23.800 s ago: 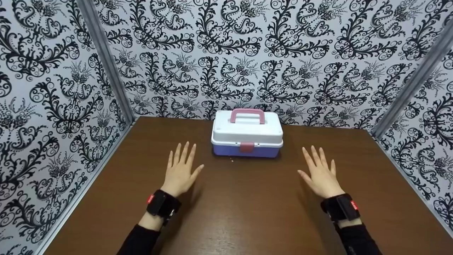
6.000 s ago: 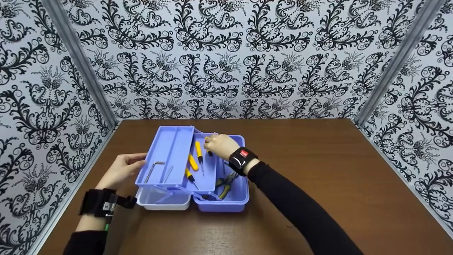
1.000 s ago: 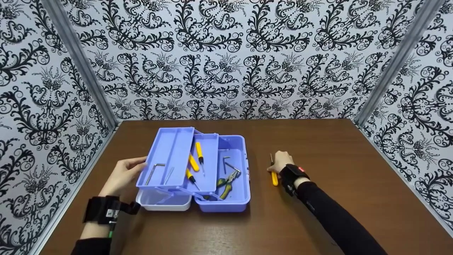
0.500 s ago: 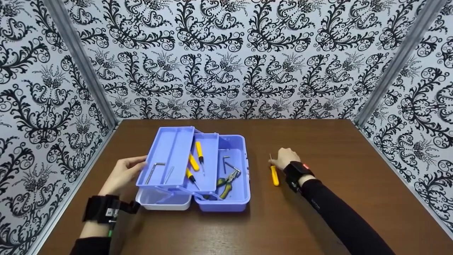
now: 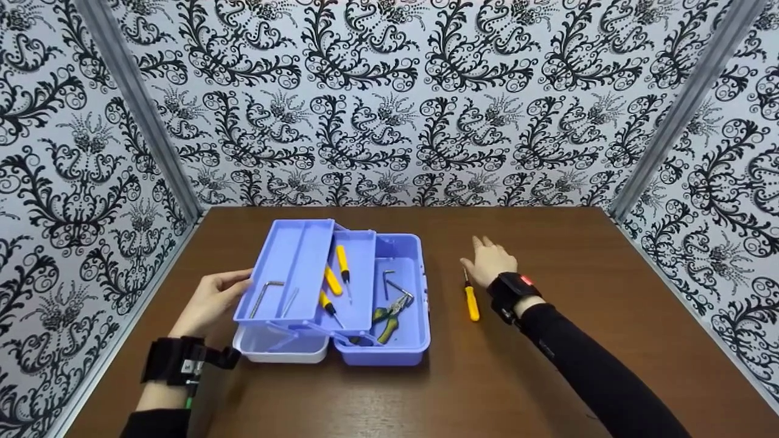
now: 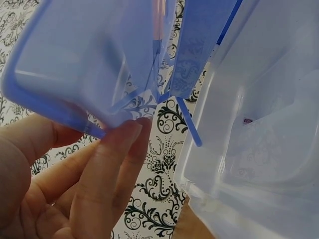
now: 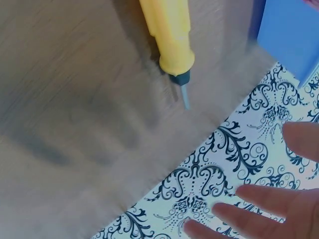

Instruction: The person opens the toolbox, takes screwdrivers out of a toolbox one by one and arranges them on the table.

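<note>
Left hand point(image 5: 208, 301): fingers pinch the left edge of the upper tray point(image 5: 304, 261).
Right hand point(image 5: 494, 264): fingers spread and empty, over the bench point(image 5: 517, 377).
Lone screwdriver point(image 5: 472, 303): lies on the bench right of the toolbox point(image 5: 382, 355), handle near, blade far; a brush from the right hand could roll it.
Upper tray: a hard tug leftward could drag or tip the toolbox, and a tilt could slide the L-shaped hex key point(image 5: 259, 301).
Lower tray point(image 5: 360, 243): folding it with the loose screwdrivers point(image 5: 342, 258) askew might jam the linkage.
</note>
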A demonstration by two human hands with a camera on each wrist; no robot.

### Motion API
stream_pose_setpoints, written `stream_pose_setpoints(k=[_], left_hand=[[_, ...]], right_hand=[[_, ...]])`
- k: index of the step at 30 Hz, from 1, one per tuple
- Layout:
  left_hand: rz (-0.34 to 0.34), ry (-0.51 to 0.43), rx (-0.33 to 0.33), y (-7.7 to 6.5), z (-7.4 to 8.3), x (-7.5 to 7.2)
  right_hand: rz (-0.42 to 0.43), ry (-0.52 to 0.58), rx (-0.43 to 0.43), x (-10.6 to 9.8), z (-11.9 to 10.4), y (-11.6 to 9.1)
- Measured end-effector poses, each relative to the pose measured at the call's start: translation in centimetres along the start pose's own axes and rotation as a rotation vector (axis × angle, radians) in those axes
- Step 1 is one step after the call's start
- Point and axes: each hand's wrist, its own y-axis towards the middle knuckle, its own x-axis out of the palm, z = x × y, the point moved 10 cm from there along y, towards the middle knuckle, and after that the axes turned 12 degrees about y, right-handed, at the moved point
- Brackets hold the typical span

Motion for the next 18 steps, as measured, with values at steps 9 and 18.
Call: stream_pose_setpoints(k=[9,18], left_hand=[[-0.007,-0.003,-0.001,0.0,-0.1,-0.1],[0.002,0.009,-0.009,0.1,-0.2,-0.2]], right_hand=[[0.014,0.029,-0.140,1.4,-2.9,-0.5],[0.046,0.039,-0.328,1.9,-7.1,-1.1]])
